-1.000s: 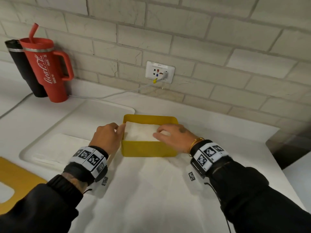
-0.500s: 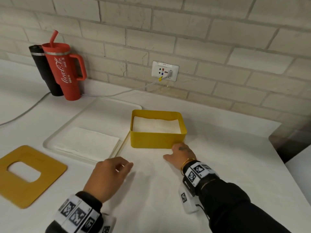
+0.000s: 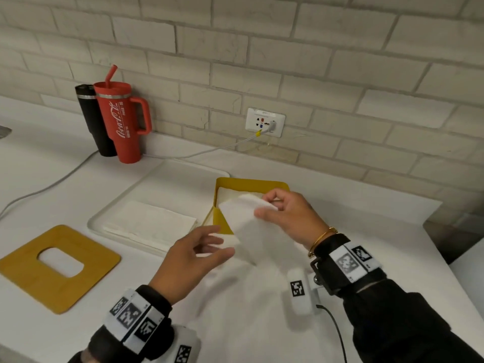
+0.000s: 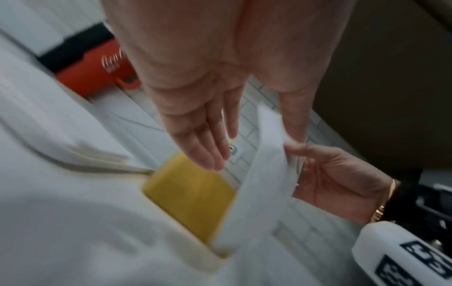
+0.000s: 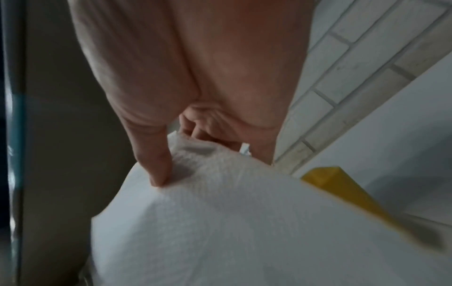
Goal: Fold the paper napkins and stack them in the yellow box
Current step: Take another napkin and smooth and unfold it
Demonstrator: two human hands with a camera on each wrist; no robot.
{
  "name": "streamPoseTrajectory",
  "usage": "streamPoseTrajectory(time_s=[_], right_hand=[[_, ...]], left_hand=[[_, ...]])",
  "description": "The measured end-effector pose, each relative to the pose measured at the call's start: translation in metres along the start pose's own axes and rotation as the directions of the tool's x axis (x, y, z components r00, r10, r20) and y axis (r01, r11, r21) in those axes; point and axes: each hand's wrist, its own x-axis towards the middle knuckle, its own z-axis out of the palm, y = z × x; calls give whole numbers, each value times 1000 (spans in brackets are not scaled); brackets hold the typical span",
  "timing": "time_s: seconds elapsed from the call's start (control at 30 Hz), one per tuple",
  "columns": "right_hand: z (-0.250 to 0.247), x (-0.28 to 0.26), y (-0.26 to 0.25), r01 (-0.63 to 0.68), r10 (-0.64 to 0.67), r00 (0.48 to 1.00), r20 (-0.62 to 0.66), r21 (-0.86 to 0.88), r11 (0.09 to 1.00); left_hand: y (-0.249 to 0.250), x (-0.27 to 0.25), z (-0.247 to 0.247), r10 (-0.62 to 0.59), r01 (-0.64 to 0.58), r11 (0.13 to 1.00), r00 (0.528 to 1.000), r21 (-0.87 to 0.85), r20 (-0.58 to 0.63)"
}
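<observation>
My right hand (image 3: 288, 218) pinches a limp, light paper napkin (image 3: 251, 226) by its far edge; left hand (image 3: 193, 258) open beside it, near the yellow box (image 3: 222, 221).

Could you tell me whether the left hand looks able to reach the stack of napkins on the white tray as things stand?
Probably yes: the left hand is open and holds nothing, the napkin stack lies uncovered on the white tray just to its left, and nothing stands between them.
</observation>
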Motion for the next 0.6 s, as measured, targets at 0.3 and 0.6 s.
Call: streamPoseTrajectory(time_s=[0.3,0.6], right_hand=[[-13,-37,-2,0,95,974,-205,421,907],[-7,-47,30,-15,226,923,-310,560,828]], left_hand=[[40,12,58,-34,58,881,998,-469,60],[16,5,49,-53,93,969,984,-229,173]])
